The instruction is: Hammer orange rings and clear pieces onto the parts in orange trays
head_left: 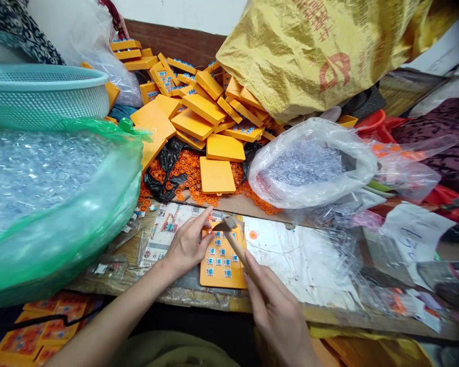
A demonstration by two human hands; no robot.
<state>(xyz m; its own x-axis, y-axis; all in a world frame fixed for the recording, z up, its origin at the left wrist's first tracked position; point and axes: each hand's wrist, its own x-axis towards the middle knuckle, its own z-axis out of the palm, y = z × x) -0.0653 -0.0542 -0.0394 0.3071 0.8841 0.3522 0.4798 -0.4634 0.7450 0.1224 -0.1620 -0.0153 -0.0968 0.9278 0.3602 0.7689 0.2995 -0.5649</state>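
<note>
My right hand [277,306] is closed around the wooden handle of a hammer [237,244]. The hammer's metal head is over the upper part of an orange plastic panel [218,279], which lies flat on the bench. Rows of small clear pieces with blue centres sit on that panel. At the panel's upper left edge, the thumb and forefinger of my left hand [187,242] are bent close to the hammer head. A tiny orange-red bit shows by these fingertips, but what they grip is too small to make out.
Orange panels [197,120] are heaped at the back, above loose orange rings [187,168]. A green bag [110,204] of clear plastic pieces bulges at left, below a blue basket [53,97]. A white bag [263,183] holds similar pieces at right. A yellow sack [283,66] hangs behind.
</note>
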